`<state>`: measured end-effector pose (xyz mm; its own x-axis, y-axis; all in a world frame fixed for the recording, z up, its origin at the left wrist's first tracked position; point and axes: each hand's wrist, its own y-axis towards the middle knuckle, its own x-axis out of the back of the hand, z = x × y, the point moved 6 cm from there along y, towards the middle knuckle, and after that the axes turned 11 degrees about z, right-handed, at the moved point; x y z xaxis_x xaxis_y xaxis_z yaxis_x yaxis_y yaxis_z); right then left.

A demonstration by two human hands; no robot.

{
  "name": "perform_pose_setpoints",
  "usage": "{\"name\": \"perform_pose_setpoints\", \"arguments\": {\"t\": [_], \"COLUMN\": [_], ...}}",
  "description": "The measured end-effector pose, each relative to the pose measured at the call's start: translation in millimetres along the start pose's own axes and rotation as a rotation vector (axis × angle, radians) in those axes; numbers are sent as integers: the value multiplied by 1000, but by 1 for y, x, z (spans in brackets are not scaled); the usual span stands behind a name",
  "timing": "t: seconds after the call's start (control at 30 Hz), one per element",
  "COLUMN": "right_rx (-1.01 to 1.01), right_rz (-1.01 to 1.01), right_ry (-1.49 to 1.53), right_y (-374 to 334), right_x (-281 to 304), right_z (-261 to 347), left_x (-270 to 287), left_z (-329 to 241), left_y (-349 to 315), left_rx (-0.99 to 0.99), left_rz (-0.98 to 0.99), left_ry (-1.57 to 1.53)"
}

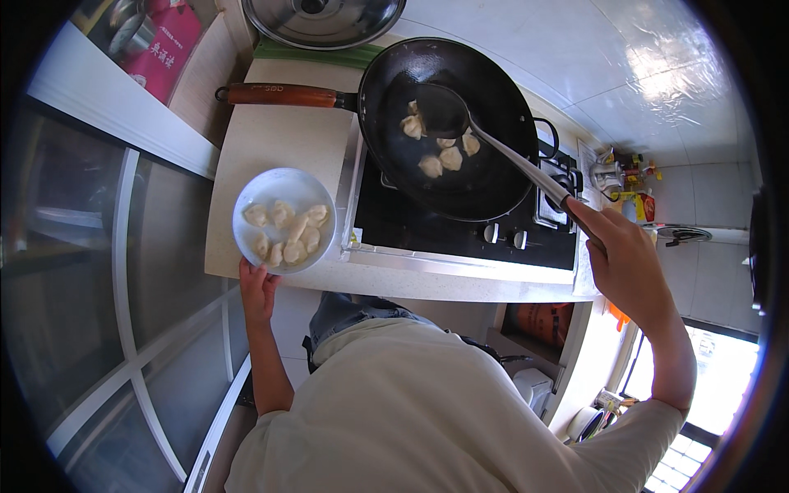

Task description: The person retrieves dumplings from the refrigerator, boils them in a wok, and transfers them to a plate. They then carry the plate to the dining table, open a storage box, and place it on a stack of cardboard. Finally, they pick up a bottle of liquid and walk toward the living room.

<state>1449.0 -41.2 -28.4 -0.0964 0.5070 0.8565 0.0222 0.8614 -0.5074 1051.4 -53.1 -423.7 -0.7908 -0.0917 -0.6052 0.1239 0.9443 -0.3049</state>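
A black wok [493, 177] with a wooden handle sits on the stove, with several dumplings [451, 158] in it. My right hand [618, 253] is closed around the handle of a ladle [526, 167], whose dark bowl lies in the wok beside the dumplings. At the counter's left, a white bowl [283, 182] holds several pale dumplings. My left hand [259, 289] is at the bowl's near rim, its fingers closed on the edge; the thumb and fingertips are partly hidden by the rim.
The gas stove [394, 220] has two knobs at its front. A metal lid [325, 23] lies at the back on a green item [329, 54]. Bottles and jars [633, 185] stand at the right. A glass-panelled door [164, 246] runs along the left.
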Motion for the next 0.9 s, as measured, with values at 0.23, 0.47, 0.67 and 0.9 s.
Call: {"name": "perform_pose_setpoints", "arguments": {"t": [0.23,0.47,0.67,0.9], "right_rx": [42,38,1,38], "right_rz": [-2,34,8,-13], "right_ry": [140,286,242,238], "right_y": [3,8,2,-4], "right_x": [2,-3,4,11], "right_z": [0,-5,1,-1], "left_x": [-6,-4,-10,-34], "left_z": [-5,-11,-27,-111], "left_y": [-1,4,3,2], "left_rx": [49,103,74,-294], "left_rz": [6,-67,-208,-427], "left_ry": [75,320,458,1111]}}
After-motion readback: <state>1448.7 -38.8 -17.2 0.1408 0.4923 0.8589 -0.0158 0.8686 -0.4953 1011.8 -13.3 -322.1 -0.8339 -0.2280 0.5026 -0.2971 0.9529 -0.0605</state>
